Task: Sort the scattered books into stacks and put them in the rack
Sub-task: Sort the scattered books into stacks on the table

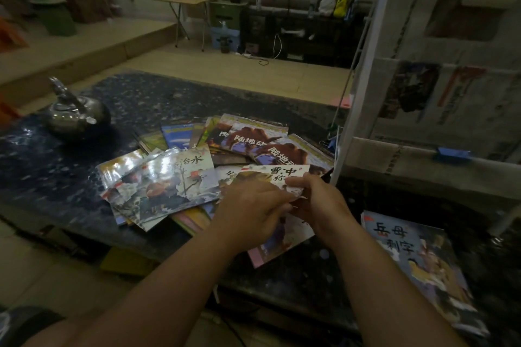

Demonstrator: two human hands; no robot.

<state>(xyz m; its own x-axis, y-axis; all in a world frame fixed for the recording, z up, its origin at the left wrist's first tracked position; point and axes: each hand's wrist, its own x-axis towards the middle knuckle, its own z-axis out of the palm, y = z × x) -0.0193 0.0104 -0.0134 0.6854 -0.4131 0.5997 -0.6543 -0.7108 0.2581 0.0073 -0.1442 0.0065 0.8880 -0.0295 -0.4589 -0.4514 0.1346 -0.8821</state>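
Several thin picture books lie fanned out across the dark table [84, 177]. A white-covered book [277, 175] with black characters sits at the near side of the pile. My right hand [318, 203] pinches its right edge between thumb and fingers. My left hand [253, 211] lies over the same book with fingers bent toward that edge. A glossy book [180, 183] tops the left part of the pile, and brown animal-cover books [253, 141] lie at the back. A separate blue book [417, 265] lies alone at the near right.
A white rack [363, 70] draped with newspaper stands at the right, against the table's edge. A metal kettle [74, 113] sits on the table at the far left. Beyond the table are bare floor, a folding table and a dark cabinet.
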